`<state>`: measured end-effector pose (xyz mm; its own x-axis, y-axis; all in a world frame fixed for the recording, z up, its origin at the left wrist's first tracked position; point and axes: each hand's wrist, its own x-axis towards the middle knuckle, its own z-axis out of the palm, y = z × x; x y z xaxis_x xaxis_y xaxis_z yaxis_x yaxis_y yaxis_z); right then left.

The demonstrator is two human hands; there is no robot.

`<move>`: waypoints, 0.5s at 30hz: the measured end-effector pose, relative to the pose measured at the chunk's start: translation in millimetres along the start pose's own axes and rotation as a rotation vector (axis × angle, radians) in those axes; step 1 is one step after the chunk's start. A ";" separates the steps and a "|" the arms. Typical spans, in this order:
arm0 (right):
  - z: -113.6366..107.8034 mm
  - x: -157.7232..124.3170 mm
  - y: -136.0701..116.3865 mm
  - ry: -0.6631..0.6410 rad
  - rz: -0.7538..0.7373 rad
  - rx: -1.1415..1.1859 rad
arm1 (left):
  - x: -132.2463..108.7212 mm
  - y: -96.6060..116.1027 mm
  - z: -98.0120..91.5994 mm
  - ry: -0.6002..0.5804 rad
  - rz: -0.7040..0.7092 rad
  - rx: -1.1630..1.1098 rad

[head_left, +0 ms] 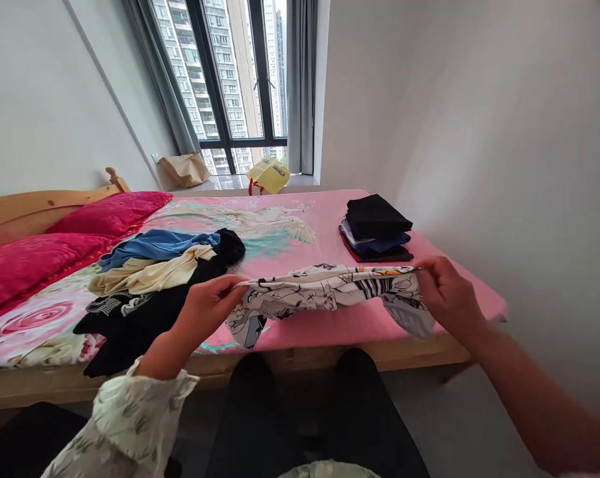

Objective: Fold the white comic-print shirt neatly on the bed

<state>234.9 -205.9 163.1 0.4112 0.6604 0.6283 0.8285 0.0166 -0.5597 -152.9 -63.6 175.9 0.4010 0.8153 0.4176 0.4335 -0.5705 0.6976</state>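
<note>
A white garment with black line drawings and small yellow and orange patches, probably a printed shirt point(330, 292), is stretched between my two hands above the bed's front edge. My left hand point(213, 302) pinches its left end. At the opposite end, my right hand point(444, 292) grips the cloth between thumb and fingers. Loose parts of the fabric hang down at both sides. Beyond my right hand stands a stack of folded clothes point(377, 229), black on top with white, blue and red below. Left of my left hand lies a loose heap of clothes point(160, 265) in blue, cream and black.
The bed point(324, 229) wears a pink floral sheet. Dark pink pillows point(101, 219) lean by its wooden headboard point(36, 209). On the windowsill are a brown paper bag point(185, 170) and a yellow bag point(269, 175). A white wall point(504, 146) runs along the right.
</note>
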 end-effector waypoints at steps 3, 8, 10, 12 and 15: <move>-12.0 -25.0 7.0 0.179 0.079 0.130 | -32.2 2.8 10.9 0.046 -0.068 -0.145; -15.9 -88.1 45.7 -0.448 0.121 -0.350 | -100.8 -10.0 63.8 -0.062 -0.020 0.019; -15.2 -120.4 43.1 -0.604 0.128 -0.322 | -128.9 -15.0 87.6 -0.102 -0.022 0.001; -12.3 -154.6 22.1 -0.656 0.143 -0.091 | -154.5 -16.2 106.4 -0.108 -0.004 -0.001; 3.4 -203.0 -23.9 -0.741 0.161 0.274 | -182.9 -12.3 120.4 -0.071 0.034 0.013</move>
<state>130.3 -337.8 47.1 0.0793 0.9950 0.0607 0.6184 -0.0014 -0.7858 -134.4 -217.6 20.8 0.4716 0.7869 0.3980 0.4289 -0.5990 0.6762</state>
